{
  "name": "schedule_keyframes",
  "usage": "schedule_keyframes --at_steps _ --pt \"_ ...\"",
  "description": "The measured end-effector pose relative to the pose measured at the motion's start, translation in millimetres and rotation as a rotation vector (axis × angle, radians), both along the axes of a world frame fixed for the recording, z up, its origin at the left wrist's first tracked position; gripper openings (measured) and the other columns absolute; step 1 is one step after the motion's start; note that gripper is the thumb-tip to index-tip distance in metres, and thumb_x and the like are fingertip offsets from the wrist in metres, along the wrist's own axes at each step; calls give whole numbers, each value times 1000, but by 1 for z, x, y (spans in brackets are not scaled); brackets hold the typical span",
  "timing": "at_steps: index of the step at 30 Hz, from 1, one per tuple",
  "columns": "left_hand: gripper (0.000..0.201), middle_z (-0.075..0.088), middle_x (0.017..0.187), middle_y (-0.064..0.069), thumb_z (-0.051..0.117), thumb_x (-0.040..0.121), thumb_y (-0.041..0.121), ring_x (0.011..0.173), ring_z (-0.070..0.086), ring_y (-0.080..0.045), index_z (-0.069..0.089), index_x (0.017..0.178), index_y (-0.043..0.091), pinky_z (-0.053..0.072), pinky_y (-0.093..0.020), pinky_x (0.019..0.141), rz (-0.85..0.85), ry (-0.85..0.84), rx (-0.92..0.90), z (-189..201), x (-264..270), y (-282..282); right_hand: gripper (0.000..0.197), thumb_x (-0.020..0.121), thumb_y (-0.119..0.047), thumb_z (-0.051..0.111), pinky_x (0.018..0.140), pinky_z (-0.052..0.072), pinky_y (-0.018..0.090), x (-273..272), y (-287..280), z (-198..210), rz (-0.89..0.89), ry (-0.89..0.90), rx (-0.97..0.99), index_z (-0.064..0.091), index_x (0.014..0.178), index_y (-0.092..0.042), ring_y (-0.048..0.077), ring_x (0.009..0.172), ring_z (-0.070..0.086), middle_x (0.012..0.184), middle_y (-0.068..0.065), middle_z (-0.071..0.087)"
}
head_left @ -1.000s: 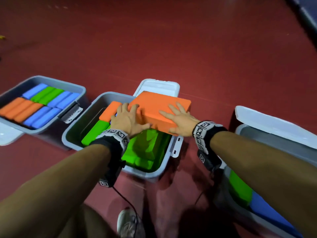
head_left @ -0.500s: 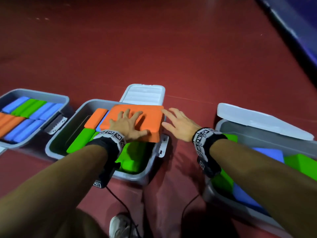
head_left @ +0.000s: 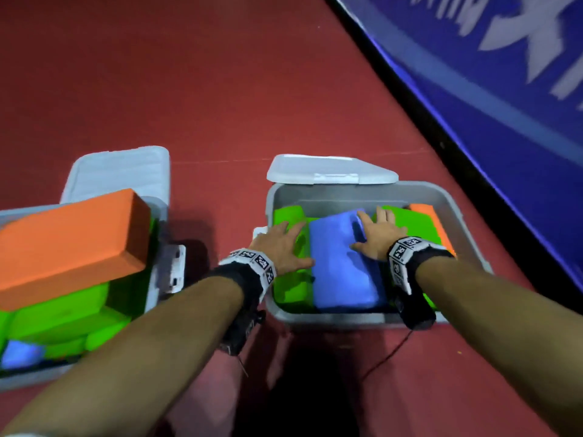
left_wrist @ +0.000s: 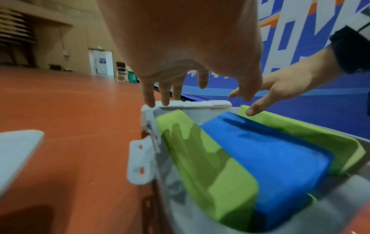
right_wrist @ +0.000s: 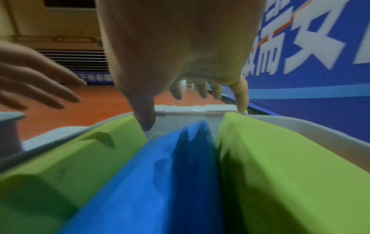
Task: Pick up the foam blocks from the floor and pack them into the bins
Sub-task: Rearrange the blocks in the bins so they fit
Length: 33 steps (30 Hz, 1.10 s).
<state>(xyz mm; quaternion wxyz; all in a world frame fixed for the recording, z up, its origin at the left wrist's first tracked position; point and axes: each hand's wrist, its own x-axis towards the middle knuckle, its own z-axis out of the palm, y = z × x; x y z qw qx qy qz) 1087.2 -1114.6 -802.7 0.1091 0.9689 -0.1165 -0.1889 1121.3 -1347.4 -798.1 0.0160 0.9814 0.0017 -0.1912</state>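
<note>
While both hands point(head_left: 284, 247) point(head_left: 377, 238) hover, fingers spread, over the right bin point(head_left: 454, 209), an orange block point(head_left: 72, 241) tops the left bin point(head_left: 157, 279).

Bins: 2 grey bins in the head view, the right bin point(head_left: 454, 212) and the left bin point(head_left: 157, 279), the latter cut by the frame edge.
Lids: 2, a right lid point(head_left: 328, 171) and a left lid point(head_left: 123, 173).
Right bin blocks: 1 blue block point(head_left: 340, 269), 2 green blocks, left green block point(head_left: 288, 285) and right green block point(head_left: 413, 222), 1 orange block point(head_left: 430, 219); 4 visible.
Left bin blocks: 1 large orange block point(head_left: 69, 244), 1 blue block part-seen point(head_left: 19, 354); green blocks point(head_left: 63, 320) overlap, count uncertain.
Hands: 2, left hand point(head_left: 280, 250) and right hand point(head_left: 377, 238).
</note>
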Motion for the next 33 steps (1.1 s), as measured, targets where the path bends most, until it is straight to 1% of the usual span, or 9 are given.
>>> schedule_keyframes --at_steps 3,6,9,11,16,20,25,30,33 --pt "118 -3 163 -17 45 77 84 151 -5 -34 -5 156 12 10 -52 120 85 6 240 -22 -2 -20 98 85 -63 57 107 26 66 -18 -29 -13 -127 55 16 4 155 -21 34 148 2 161 11 1" --pt "132 -11 162 -20 32 68 95 149 -15 -35 -5 155 3 3 -55 119 144 27 381 -40 0 -22 102 85 -74 44 112 17 65 -28 -44 -23 -114 88 -11 -5 156 -18 34 149 -11 162 8 -16" --pt "132 -14 160 -25 36 70 93 148 -18 -35 -7 154 1 -2 -53 120 166 71 361 -49 -1 -27 90 85 -78 35 112 12 64 -30 -44 -30 -21 121 -83 10 156 -29 36 146 -22 157 18 -26" --pt "128 -15 159 -27 41 74 88 148 -19 -37 -9 154 1 -3 -50 121 167 85 332 -50 -2 -28 86 85 -79 34 112 11 64 -32 -39 -35 8 118 -120 21 154 -30 39 144 -24 154 25 -28" --pt "125 -19 159 -24 47 77 83 147 -22 -35 -14 154 5 -5 -48 121 155 124 272 -53 -4 -24 91 84 -77 38 115 -3 58 -36 -35 -40 94 -29 -119 37 148 -13 41 143 -26 156 23 -26" --pt "126 -26 159 -18 56 77 77 147 -24 -31 -20 153 12 -4 -47 121 179 138 181 -58 -15 -26 96 85 -75 38 115 -7 56 -42 -31 -33 117 1 -118 25 151 -7 41 143 -25 157 24 -22" --pt "125 -26 158 -19 60 77 73 149 -18 -31 -19 154 13 1 -45 122 151 95 169 -55 -21 -30 99 85 -78 35 115 -12 56 -48 -29 -23 125 27 -92 6 156 -15 44 142 -26 158 25 -17" --pt "125 -33 156 -16 62 78 70 148 -9 -42 -21 153 16 6 -46 122 117 116 141 -52 -25 -46 99 86 -77 31 116 -13 55 -59 -36 -17 136 23 -34 -7 156 -18 37 144 -26 159 23 -16" --pt "125 -32 158 -8 71 79 57 146 -8 -49 -19 154 14 13 -49 120 140 166 24 -45 -20 -56 96 86 -75 39 116 -13 54 -69 -35 -15 185 70 56 -15 153 -32 35 146 -21 160 22 -11"
